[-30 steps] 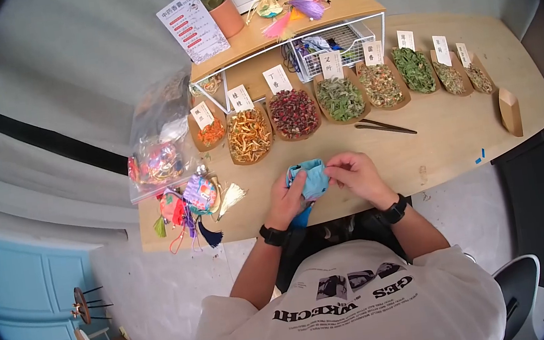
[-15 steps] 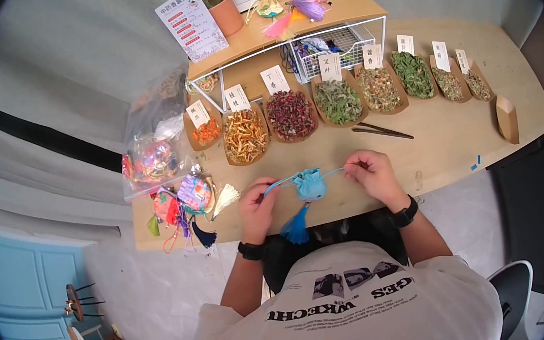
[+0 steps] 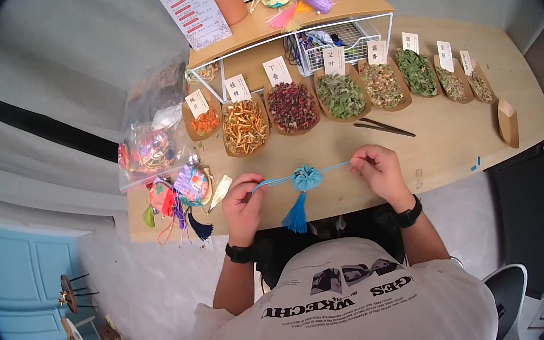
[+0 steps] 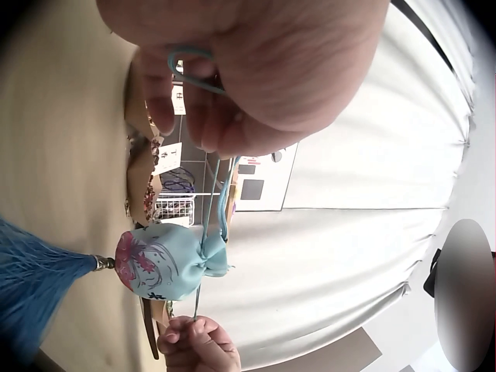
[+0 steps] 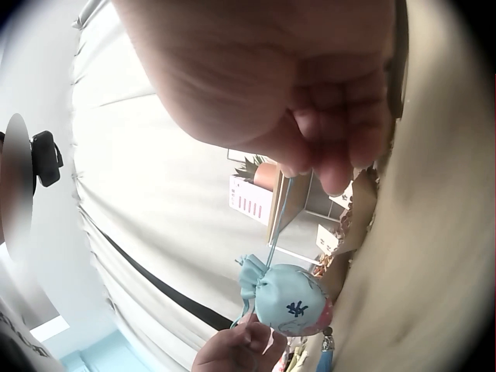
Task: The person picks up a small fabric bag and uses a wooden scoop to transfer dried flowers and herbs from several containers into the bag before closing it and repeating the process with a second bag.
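Tongs [image 3: 389, 127] lie beyond blue pouch [image 3: 306, 178]

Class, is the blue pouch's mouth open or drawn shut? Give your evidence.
Drawn shut: the neck of the blue pouch is gathered into folds, with the cord stretched between the left hand and right hand.

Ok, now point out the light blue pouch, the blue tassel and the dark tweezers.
Light blue pouch [image 4: 165, 262]: left wrist view, middle of its body.
Blue tassel [image 3: 296, 216]: head view, middle of its strands.
Dark tweezers [image 3: 397, 130]: head view, near where the arms meet.
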`<state>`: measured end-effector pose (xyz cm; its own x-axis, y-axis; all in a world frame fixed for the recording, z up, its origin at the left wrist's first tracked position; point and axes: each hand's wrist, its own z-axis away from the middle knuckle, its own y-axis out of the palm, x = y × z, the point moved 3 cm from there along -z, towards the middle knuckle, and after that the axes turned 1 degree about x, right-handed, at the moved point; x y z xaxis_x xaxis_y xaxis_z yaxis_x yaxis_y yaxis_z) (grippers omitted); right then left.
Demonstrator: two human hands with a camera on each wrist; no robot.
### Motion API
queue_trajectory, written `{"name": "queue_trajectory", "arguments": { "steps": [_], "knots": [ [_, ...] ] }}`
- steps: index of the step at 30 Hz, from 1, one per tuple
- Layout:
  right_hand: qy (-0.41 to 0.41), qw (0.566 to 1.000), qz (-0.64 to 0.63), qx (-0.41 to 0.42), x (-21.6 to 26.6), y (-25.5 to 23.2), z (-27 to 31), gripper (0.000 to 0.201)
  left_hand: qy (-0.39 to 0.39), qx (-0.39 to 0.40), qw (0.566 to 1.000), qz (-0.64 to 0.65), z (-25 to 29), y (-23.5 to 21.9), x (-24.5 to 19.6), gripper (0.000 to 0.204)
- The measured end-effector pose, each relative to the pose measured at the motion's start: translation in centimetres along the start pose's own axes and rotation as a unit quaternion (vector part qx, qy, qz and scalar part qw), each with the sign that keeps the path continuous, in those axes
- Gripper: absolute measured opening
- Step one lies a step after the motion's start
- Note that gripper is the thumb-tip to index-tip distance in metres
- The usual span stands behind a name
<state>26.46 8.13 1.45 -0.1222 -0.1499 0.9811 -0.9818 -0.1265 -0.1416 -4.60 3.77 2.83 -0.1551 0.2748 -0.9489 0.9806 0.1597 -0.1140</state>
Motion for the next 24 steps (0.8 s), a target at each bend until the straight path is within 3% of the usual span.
{"name": "queue_trajectory", "arguments": {
  "steps": [7,10,13,17,19,20,22,23,24],
  "knots": [
    [0.023,0.995,-0.093,0.011,0.3,1.3,0.1,0.005,-0.067,0.038,0.994,0.083,0.9,0.9,2.1,0.005],
    [0.016,0.997,-0.074,0.016,0.6,0.7,0.1,0.006,-0.105,0.003,0.987,0.119,0.9,0.5,2.5,0.006],
    [0.009,1.000,-0.021,0.009,0.3,0.3,0.3,0.007,-0.055,0.011,0.997,0.052,0.8,0.1,2.5,0.006],
    [0.052,0.996,-0.068,-0.014,-0.5,0.4,0.1,0.009,-0.085,0.020,0.994,0.072,1.2,0.5,3.8,0.008],
    [0.047,0.993,-0.108,-0.003,-0.8,0.8,-0.1,0.008,-0.190,0.006,0.963,0.193,1.3,1.1,4.0,0.012],
    [0.042,0.988,-0.147,0.009,-0.7,1.0,-0.1,0.007,-0.191,0.008,0.962,0.194,1.3,1.3,4.0,0.012],
    [0.051,0.983,-0.175,0.020,-0.3,1.7,-0.3,0.006,-0.228,0.023,0.902,0.366,1.1,2.0,3.7,0.013],
    [0.060,0.976,-0.205,0.032,-0.1,2.0,-0.4,0.005,-0.227,0.022,0.902,0.367,0.9,2.2,3.2,0.013],
    [0.059,0.977,-0.204,0.034,-0.1,2.3,-0.6,0.005,-0.240,0.039,0.871,0.427,0.8,2.7,2.6,0.013]
  ]
}}
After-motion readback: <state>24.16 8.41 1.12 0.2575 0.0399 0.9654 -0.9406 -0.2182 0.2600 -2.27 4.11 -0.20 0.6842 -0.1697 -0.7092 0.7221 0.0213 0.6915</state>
